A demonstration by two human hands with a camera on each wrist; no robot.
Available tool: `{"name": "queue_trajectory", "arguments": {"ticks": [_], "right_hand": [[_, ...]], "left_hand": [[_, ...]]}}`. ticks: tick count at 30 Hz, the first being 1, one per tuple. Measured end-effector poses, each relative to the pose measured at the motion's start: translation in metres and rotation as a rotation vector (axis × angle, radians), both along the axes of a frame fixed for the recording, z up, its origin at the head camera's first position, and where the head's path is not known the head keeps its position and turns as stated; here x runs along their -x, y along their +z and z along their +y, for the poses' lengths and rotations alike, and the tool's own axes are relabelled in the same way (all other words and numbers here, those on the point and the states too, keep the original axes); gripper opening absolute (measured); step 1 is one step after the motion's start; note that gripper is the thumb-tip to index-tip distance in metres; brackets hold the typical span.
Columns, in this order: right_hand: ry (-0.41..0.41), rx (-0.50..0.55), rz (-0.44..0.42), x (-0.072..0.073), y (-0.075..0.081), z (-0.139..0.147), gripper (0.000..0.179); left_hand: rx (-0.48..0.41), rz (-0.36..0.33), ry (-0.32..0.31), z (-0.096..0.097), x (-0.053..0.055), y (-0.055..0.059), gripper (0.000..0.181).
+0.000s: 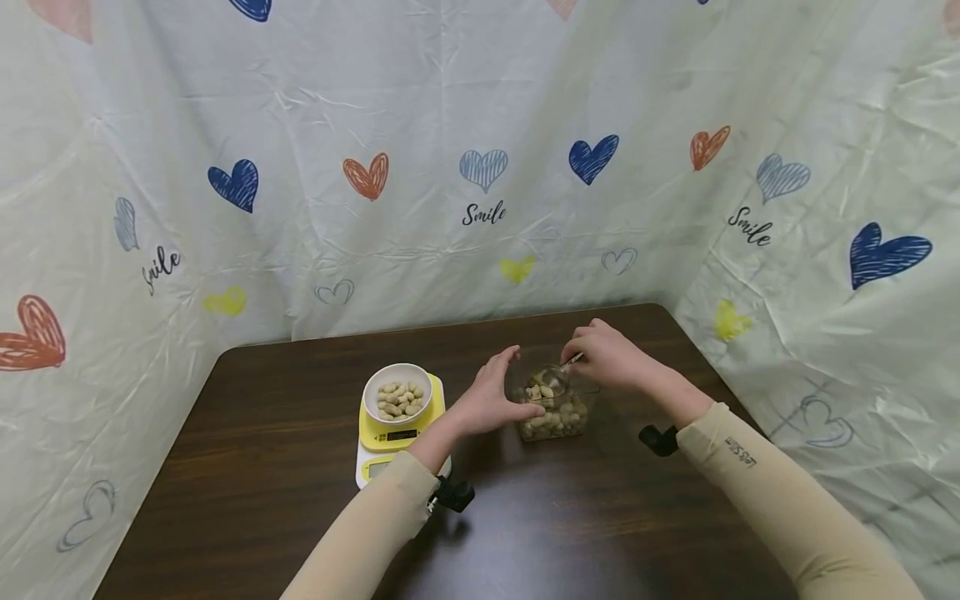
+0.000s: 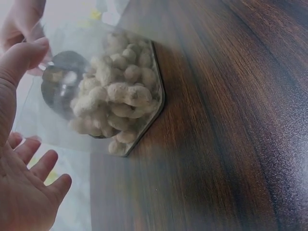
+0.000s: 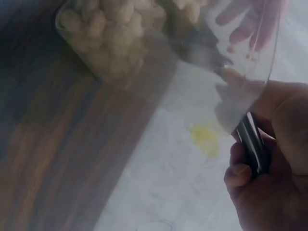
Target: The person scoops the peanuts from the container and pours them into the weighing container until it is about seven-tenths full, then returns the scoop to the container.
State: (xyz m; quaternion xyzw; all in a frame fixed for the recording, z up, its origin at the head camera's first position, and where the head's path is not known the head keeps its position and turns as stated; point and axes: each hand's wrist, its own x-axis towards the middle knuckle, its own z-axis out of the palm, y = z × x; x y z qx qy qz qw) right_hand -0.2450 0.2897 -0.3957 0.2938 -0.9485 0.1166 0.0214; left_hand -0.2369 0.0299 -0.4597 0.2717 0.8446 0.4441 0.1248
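Observation:
A clear plastic container (image 1: 553, 423) partly filled with unshelled peanuts (image 2: 120, 91) stands on the table. My right hand (image 1: 606, 354) grips the handle of a metal spoon (image 3: 252, 144) from above, at the container's far right. Its round bowl (image 2: 62, 84) is inside, down against the peanuts. My left hand (image 1: 491, 398) is at the container's left side, fingers spread and fairly straight, thumb at the near side and fingers towards the back. A white bowl (image 1: 367, 395) holding peanuts (image 1: 400, 401) sits on a yellow and white kitchen scale (image 1: 375, 437), left of my left hand.
The dark wooden table (image 1: 285, 442) has its far edge against a white curtain (image 1: 420, 108) printed with hearts. My left forearm (image 1: 375, 517) crosses beside the scale and overlaps its corner in the head view. Both wrists carry small black cameras (image 1: 456, 495).

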Motion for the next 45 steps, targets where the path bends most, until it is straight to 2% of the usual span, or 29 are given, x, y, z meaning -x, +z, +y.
{"name": "queue_trajectory", "arguments": {"ticks": [7, 12, 19, 31, 39, 45], "right_hand": [[-0.057, 0.049, -0.083, -0.001, 0.011, 0.008, 0.007], [-0.096, 0.126, -0.149, -0.001, 0.017, 0.018, 0.009], [-0.113, 0.203, -0.255, -0.001, 0.018, 0.029, 0.012], [-0.165, 0.278, -0.239, -0.002, 0.012, 0.033, 0.016], [-0.236, 0.307, -0.301, -0.004, 0.01, 0.037, 0.019], [-0.241, 0.322, -0.353, -0.005, 0.011, 0.041, 0.022]], "left_hand": [[0.0, 0.009, 0.004, 0.0, 0.0, -0.003, 0.108], [-0.004, 0.008, 0.004, 0.0, -0.001, -0.001, 0.109], [0.001, 0.023, 0.004, 0.001, 0.0, -0.002, 0.109], [0.009, 0.017, 0.008, 0.002, 0.0, -0.003, 0.11], [0.001, 0.016, 0.011, 0.001, 0.0, -0.002, 0.109], [0.008, 0.034, 0.012, 0.001, 0.001, -0.002, 0.111]]}}
